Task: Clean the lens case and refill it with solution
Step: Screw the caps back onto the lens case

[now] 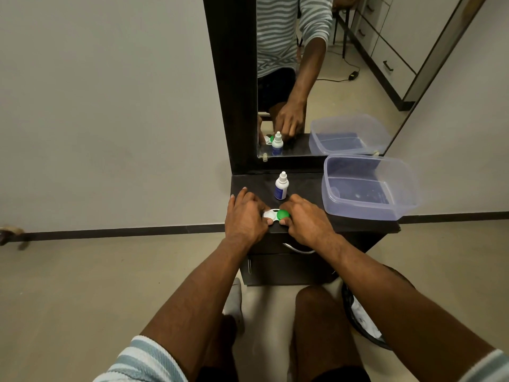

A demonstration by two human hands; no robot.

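A small lens case (275,214) lies near the front edge of the dark dresser top (355,224), white on its left half, with a green cap (283,214) on its right half. My left hand (245,216) grips the white left end, thumb at the front. My right hand (305,219) curls round the green cap, thumb tucked under its front side. Just behind the case stands a small white solution bottle (281,186) with a blue label and its cap on.
A clear plastic tub (369,186) holding a little water sits on the right of the dresser top. A tall mirror (316,78) rises behind. A drawer handle (298,249) is below the front edge. A dark bin (363,321) stands on the floor by my right knee.
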